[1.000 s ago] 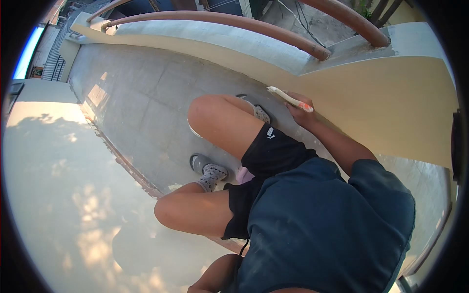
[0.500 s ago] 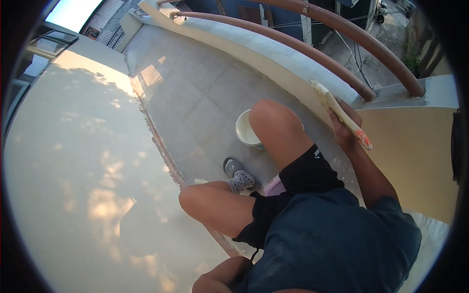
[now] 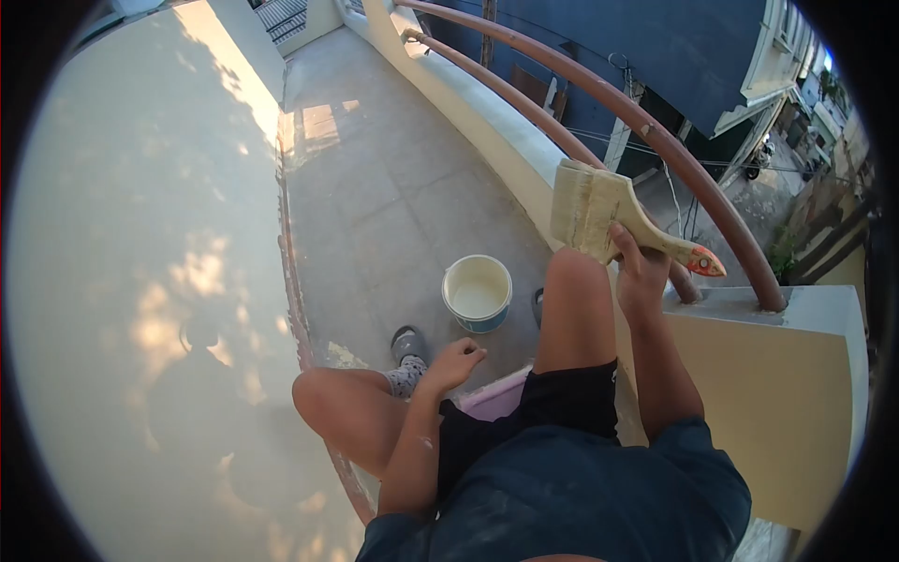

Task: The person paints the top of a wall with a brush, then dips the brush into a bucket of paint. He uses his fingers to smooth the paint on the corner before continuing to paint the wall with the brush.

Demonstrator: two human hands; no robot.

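A wide, cream-coated paintbrush with an orange-marked handle [image 3: 618, 201] sits near right, the right hand [image 3: 641, 276] closed around it. The left hand [image 3: 453, 365] curls loosely near the round white bucket [image 3: 482, 323]; its contents cannot be told. The left wall [image 3: 122, 244] seems coated, its ragged reddish-brown base strip [image 3: 292, 290] uncoated. No writing is legible.

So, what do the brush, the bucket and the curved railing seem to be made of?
The brush handle looks like wood under pale paint, orange near the tip; its bristles look caked, so natural or synthetic is unclear. The bucket seems plastic: smooth, with a rounded rim. The railing is probably metal pipe: round, evenly curved, painted reddish-brown.
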